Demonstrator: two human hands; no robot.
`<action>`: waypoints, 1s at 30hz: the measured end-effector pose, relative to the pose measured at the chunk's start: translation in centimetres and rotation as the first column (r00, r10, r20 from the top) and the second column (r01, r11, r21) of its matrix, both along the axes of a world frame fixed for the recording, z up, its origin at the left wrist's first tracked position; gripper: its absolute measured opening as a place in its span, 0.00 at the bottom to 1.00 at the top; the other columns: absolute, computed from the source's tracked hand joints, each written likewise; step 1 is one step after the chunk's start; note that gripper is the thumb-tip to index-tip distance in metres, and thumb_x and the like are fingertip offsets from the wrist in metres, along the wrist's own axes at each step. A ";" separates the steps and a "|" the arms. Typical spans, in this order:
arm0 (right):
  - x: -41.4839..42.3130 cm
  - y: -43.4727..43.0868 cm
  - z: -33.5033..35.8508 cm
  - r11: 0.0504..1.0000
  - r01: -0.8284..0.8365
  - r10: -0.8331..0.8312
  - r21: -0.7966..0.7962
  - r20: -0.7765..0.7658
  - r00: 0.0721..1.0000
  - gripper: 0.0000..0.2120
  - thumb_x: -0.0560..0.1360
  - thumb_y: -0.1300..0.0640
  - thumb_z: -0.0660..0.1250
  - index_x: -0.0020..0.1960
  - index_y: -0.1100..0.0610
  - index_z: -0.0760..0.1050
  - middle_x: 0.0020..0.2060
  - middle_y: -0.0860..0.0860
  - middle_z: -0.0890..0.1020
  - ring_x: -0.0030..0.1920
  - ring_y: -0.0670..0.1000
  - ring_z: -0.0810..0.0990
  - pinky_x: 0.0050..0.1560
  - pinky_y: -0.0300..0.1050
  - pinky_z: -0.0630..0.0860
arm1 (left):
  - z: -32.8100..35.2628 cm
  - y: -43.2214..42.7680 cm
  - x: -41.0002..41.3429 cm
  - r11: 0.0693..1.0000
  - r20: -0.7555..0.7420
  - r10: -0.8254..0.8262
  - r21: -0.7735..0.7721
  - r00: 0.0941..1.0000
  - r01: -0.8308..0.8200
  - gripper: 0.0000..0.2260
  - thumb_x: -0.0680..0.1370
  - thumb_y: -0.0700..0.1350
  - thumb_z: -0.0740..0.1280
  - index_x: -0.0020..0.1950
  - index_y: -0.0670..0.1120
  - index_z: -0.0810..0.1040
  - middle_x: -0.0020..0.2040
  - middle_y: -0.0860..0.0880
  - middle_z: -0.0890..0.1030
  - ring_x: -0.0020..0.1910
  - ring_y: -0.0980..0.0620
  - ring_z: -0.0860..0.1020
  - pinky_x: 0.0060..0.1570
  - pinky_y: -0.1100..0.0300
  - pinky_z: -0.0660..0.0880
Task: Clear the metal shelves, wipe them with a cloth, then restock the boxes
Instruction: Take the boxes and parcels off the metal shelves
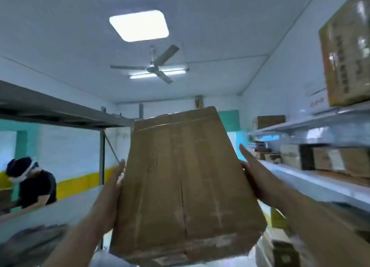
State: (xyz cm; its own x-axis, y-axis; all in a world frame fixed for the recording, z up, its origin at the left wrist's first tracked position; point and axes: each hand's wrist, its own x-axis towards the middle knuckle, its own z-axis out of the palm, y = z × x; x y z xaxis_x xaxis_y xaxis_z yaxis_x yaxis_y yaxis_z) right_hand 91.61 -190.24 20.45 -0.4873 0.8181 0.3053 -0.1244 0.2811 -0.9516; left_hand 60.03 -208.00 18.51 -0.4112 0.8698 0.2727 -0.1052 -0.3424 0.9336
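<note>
A large brown cardboard box (pixel 184 184), taped along its seams, is raised in front of me between both hands. My left hand (pixel 112 190) presses flat against its left side with straight fingers. My right hand (pixel 254 174) presses flat against its right side, fingers extended upward. The metal shelves on the right (pixel 312 124) carry several cardboard boxes (pixel 340 160) on the middle level and one big box (pixel 346 52) on the top level. A second metal shelf unit (pixel 50 110) stands on the left, its upper level bare from below.
Another person in a dark shirt (pixel 34 184) bends over behind the left shelf unit. A ceiling fan (pixel 154 66) and light panel hang overhead. More boxes (pixel 280 246) sit low at the right. A dark crumpled item (pixel 30 242) lies on the lower left shelf.
</note>
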 end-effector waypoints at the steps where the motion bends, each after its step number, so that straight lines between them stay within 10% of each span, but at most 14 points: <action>1: 1.0 -1.1 -3.1 0.998 0.058 -0.057 -0.029 0.019 0.998 0.51 0.57 0.20 0.69 0.70 0.52 0.77 0.57 0.45 0.79 0.49 0.43 0.80 0.60 0.51 0.74 | -2.5 0.1 2.0 0.996 -0.037 -0.047 -0.074 0.998 0.044 0.23 0.76 0.63 0.67 0.62 0.48 0.82 0.54 0.41 0.86 0.51 0.37 0.84 0.48 0.45 0.81; 4: 4.1 -4.4 -11.8 0.977 0.165 -0.158 -0.137 0.064 0.985 0.28 0.68 0.42 0.78 0.63 0.54 0.80 0.52 0.55 0.87 0.49 0.56 0.87 0.56 0.55 0.82 | -10.1 1.4 5.7 0.977 -0.114 -0.058 -0.210 0.992 0.033 0.24 0.73 0.53 0.76 0.66 0.47 0.78 0.50 0.42 0.86 0.46 0.42 0.86 0.40 0.50 0.82; 13: 11.6 -13.9 -25.5 0.788 0.552 -0.506 -0.272 0.223 0.833 0.38 0.64 0.39 0.80 0.68 0.54 0.74 0.55 0.53 0.86 0.51 0.56 0.86 0.56 0.57 0.83 | -23.0 1.5 10.6 0.873 -0.136 -0.329 -0.420 0.935 0.246 0.27 0.71 0.56 0.78 0.67 0.52 0.74 0.55 0.48 0.85 0.52 0.45 0.84 0.53 0.45 0.82; 22: 14.2 -19.7 -31.1 0.659 0.683 -0.520 -0.314 0.467 0.716 0.19 0.74 0.48 0.76 0.61 0.55 0.76 0.50 0.50 0.84 0.48 0.50 0.84 0.42 0.42 0.82 | -31.9 -1.5 13.6 0.769 0.014 -0.437 -0.512 0.899 0.383 0.21 0.74 0.52 0.76 0.64 0.50 0.77 0.53 0.48 0.86 0.51 0.47 0.84 0.46 0.53 0.81; 26: 17.3 -20.9 -35.3 0.574 0.715 -0.506 -0.399 0.514 0.692 0.33 0.72 0.48 0.78 0.70 0.61 0.73 0.57 0.54 0.83 0.53 0.53 0.83 0.50 0.48 0.83 | -35.9 -2.0 16.2 0.696 0.067 -0.503 -0.559 0.862 0.450 0.26 0.73 0.53 0.77 0.68 0.52 0.73 0.57 0.47 0.84 0.55 0.43 0.83 0.56 0.42 0.80; 30: 21.6 -20.5 -40.8 0.537 0.727 -0.435 -0.428 0.598 0.673 0.57 0.60 0.34 0.81 0.80 0.58 0.61 0.73 0.54 0.72 0.67 0.59 0.76 0.67 0.57 0.75 | -40.6 -2.3 20.1 0.635 0.086 -0.527 -0.622 0.846 0.458 0.24 0.76 0.52 0.74 0.68 0.54 0.67 0.58 0.50 0.80 0.55 0.48 0.80 0.51 0.52 0.78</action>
State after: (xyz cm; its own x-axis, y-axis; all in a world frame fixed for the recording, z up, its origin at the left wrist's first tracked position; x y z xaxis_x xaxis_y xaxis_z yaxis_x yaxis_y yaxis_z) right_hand 113.17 -210.69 -20.30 0.2256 0.8719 -0.4346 0.2482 -0.4828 -0.8398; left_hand 80.13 -210.34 -22.10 0.1254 0.9228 -0.3644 0.0091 0.3662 0.9305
